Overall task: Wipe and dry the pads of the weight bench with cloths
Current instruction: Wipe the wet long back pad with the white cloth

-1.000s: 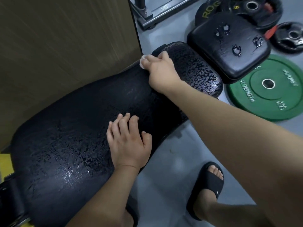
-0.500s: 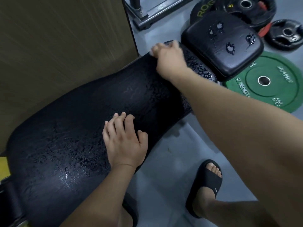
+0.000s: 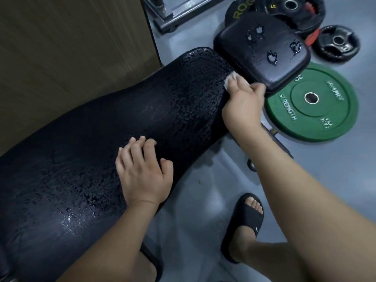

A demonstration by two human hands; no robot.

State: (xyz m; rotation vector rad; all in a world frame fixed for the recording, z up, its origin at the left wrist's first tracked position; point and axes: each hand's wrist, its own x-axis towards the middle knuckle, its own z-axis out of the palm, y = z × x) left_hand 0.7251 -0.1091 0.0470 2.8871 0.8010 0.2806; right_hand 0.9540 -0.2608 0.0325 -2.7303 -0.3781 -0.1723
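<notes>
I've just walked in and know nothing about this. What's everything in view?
long bench pad: one, black, beaded with water, lower left to upper middle
seat pad: one, black, small puddles, at the long pad's far end
cloth: one, white, on the long pad's far end
green weight plate: one, on the floor, right
black weight plates: at least three, floor, upper right
metal frame: one, grey, top middle
panel: one, brown, upper left
floor: grey
sandal: one plainly seen, black, lower right
left hand: rests on the long pad
right hand: presses the cloth
</notes>
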